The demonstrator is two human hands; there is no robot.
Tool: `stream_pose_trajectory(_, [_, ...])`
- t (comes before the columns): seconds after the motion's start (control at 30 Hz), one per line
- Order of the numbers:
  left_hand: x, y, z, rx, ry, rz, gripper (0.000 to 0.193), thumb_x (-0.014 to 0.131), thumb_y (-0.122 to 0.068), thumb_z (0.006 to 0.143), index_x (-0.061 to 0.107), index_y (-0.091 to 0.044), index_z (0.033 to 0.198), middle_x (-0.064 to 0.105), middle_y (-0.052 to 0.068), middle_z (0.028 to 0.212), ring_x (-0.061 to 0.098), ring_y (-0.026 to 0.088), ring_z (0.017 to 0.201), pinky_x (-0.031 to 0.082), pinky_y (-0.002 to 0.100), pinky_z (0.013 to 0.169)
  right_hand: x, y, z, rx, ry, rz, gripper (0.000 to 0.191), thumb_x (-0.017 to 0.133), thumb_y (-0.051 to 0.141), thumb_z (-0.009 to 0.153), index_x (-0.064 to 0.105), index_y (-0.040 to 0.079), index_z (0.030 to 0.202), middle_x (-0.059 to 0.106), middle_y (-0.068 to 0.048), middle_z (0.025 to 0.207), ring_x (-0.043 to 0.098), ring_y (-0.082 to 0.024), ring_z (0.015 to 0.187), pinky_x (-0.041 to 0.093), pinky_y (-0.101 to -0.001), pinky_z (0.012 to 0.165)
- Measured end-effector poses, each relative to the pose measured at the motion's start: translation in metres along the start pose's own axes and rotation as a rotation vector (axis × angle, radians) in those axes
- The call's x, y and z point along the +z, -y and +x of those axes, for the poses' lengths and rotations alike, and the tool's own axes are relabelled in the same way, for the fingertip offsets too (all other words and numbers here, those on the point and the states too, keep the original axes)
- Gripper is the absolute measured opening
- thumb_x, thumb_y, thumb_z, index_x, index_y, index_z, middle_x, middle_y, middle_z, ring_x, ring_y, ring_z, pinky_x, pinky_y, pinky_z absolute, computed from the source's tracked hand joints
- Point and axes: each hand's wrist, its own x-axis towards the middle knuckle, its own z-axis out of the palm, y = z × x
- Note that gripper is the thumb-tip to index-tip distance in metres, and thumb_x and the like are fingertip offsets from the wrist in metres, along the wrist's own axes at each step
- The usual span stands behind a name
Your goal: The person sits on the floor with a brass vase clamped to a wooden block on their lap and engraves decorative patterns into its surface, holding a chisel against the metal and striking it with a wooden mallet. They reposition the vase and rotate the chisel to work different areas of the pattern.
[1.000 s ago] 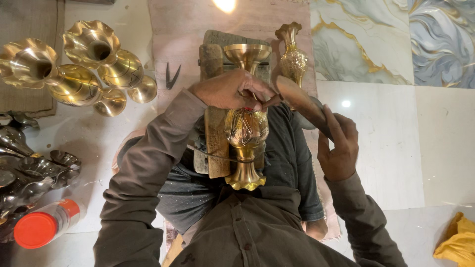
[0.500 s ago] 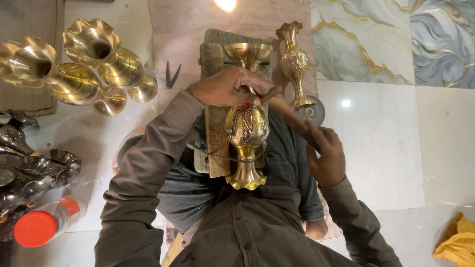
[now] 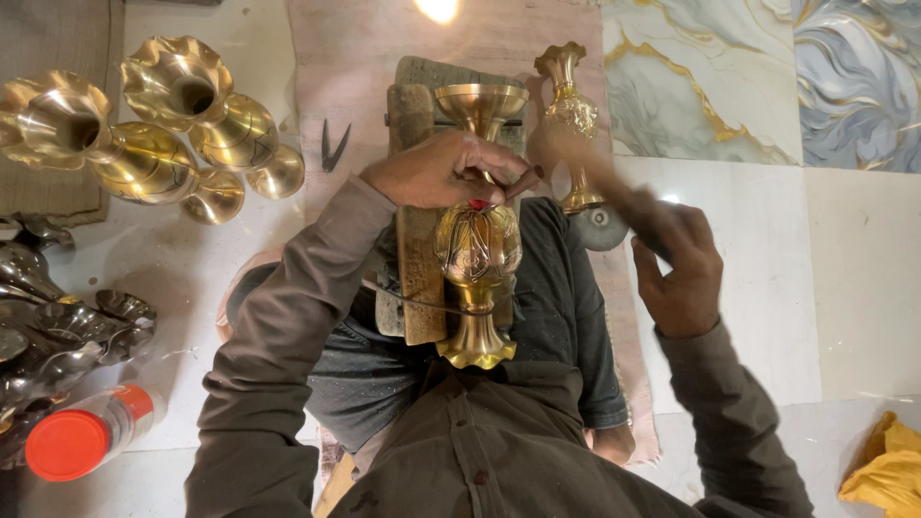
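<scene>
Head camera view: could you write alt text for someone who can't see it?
Seen from above, a seated person's left hand steadies a brass vase lying on a wooden block, while the right hand holds a blurred mallet. More brass vases lie at left on the floor.

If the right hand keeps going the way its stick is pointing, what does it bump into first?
Probably the left hand, gripping a small tool over the brass vase. The right hand aims its blurred stick up-left toward it; depth is unclear.
</scene>
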Motion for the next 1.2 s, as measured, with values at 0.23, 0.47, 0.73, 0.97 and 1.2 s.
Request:
stream_pose_trajectory(0.23, [0.008, 0.007, -0.011, 0.046, -0.141, -0.057, 0.044, 0.075, -0.006, 0.095, 0.064, -0.010, 0.137, 0.074, 0.013, 0.126, 0.074, 0.024, 0.115, 0.061, 0.039, 0.105, -0.012, 0.011, 0.026, 0.098, 0.026, 0.117, 0.054, 0.068, -0.007, 0.097, 0.058, 0.011, 0.146, 0.060, -0.014, 0.120, 0.066, -0.028, 0.105, 0.053, -0.0393, 0.092])
stream_pose_trajectory(0.47, [0.028, 0.017, -0.030, 0.090, -0.602, -0.285, 0.043, 0.072, -0.011, 0.099, 0.058, -0.006, 0.139, 0.074, 0.015, 0.119, 0.077, 0.023, 0.104, 0.070, 0.037, 0.088, -0.014, 0.009, 0.036, -0.163, 0.280, -0.277, 0.065, 0.068, -0.002, 0.085, 0.060, 0.013, 0.148, 0.065, -0.014, 0.114, 0.063, -0.033, 0.099, 0.053, -0.0446, 0.085])
stream_pose_trajectory(0.73, [0.061, 0.023, -0.045, -0.037, -0.809, -0.389, 0.048, 0.078, -0.011, 0.095, 0.057, -0.003, 0.137, 0.074, 0.015, 0.106, 0.074, 0.018, 0.093, 0.064, 0.031, 0.077, -0.025, 0.012, 0.070, -0.335, 0.360, -0.442, 0.053, 0.065, 0.001, 0.091, 0.068, 0.018, 0.142, 0.068, -0.009, 0.106, 0.061, -0.028, 0.086, 0.050, -0.0422, 0.074])
stream_pose_trajectory(0.97, [0.066, 0.025, -0.043, -0.045, -0.931, -0.199, 0.052, 0.081, -0.010, 0.093, 0.057, -0.003, 0.138, 0.075, 0.015, 0.111, 0.076, 0.018, 0.096, 0.067, 0.030, 0.078, -0.045, 0.028, 0.117, -0.592, 0.349, -0.734, 0.043, 0.064, -0.001, 0.099, 0.071, 0.018, 0.137, 0.069, -0.008, 0.087, 0.054, -0.019, 0.059, 0.048, -0.0394, 0.058])
stream_pose_trajectory(1.2, [0.066, 0.020, -0.043, -0.127, -0.943, -0.465, 0.060, 0.078, -0.006, 0.090, 0.052, -0.005, 0.144, 0.076, 0.017, 0.105, 0.076, 0.016, 0.088, 0.065, 0.027, 0.072, -0.044, 0.057, 0.181, -0.579, 0.339, -0.332, 0.059, 0.069, -0.006, 0.087, 0.060, -0.004, 0.145, 0.067, -0.024, 0.096, 0.064, -0.033, 0.077, 0.054, -0.0437, 0.070])
